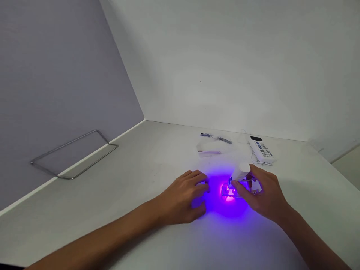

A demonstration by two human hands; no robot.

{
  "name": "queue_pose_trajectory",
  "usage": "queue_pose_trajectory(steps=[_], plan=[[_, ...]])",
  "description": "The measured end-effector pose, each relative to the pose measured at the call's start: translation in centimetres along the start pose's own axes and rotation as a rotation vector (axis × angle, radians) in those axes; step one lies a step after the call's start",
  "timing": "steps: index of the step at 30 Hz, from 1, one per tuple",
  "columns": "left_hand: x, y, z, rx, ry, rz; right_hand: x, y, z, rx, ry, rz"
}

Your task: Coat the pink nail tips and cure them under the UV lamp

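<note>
My right hand (pixel 260 195) is closed around a small white UV lamp (pixel 239 174), tilted down toward the white table (pixel 140 180). Its violet light falls on a small object (pixel 229 193) lying on the table just below the lamp head; the glow hides what it is. My left hand (pixel 184 197) rests palm-down on the table just left of the lit spot, fingers curled slightly, fingertips at the edge of the glow, holding nothing that I can see.
A white power bank with a label (pixel 261 149) and a thin white cable lie behind my right hand. Small tools and a white packet (pixel 212 144) lie farther back. A bent metal wire frame (pixel 74 155) leans at the left wall.
</note>
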State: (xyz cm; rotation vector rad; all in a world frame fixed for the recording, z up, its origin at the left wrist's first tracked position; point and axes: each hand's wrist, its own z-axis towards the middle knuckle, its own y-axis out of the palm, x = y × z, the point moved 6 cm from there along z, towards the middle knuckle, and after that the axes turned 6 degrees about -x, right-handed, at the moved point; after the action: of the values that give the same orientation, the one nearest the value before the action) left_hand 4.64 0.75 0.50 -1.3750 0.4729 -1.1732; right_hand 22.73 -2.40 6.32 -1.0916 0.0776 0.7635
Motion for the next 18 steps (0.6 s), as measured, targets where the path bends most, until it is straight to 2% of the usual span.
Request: queue_pose_trajectory(steps=[18], plan=[[0.29,-0.19,0.33,-0.011,0.004,-0.006,0.12,0.12,-0.14,-0.003,0.003,0.016]])
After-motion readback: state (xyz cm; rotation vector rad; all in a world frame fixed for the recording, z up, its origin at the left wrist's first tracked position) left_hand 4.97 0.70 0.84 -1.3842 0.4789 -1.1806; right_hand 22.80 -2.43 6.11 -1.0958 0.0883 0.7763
